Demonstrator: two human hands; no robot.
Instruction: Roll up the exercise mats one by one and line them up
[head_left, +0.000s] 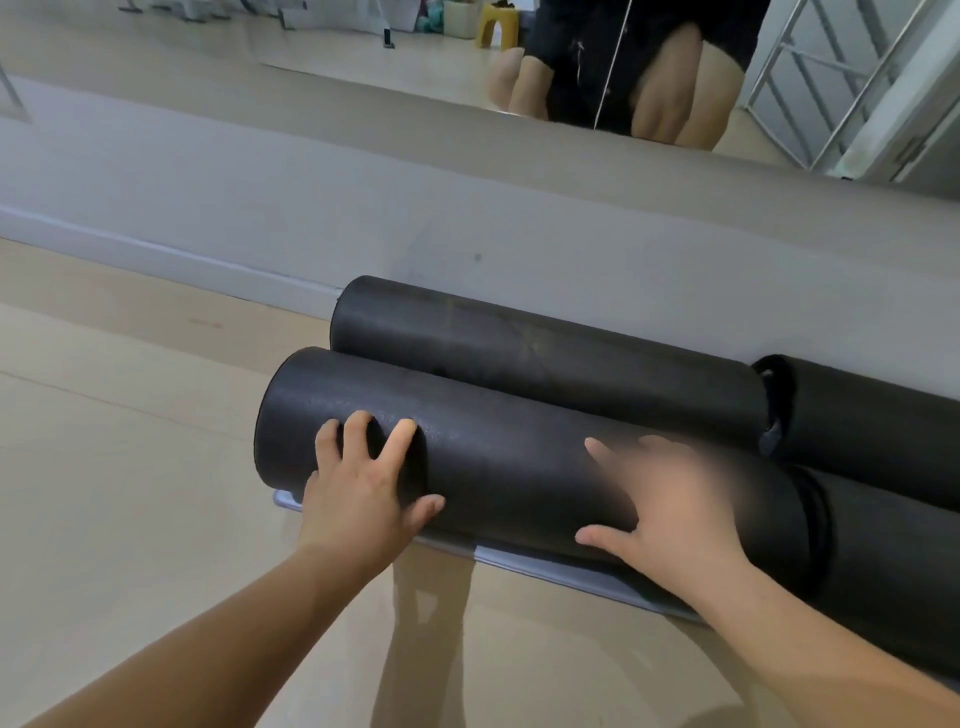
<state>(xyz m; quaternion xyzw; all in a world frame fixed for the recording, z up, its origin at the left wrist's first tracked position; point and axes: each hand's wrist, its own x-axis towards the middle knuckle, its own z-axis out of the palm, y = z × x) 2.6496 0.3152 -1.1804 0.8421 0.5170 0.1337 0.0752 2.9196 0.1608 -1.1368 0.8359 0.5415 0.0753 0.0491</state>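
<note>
Pale floor (130, 467), left hand (358, 493), right hand (675, 514) atop rolled mat (509, 467)

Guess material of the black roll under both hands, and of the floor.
Black roll: likely foam rubber, matte; fine pebbled grain, almost no shine. Floor: pale wood or vinyl plank, cannot tell which; semi-gloss, with seams and soft reflections.

Rolled mats (498, 467) black, matte; strip beneath (545, 564) grey-blue; floor (130, 467) pale beige; stool (497, 23) yellow.
</note>
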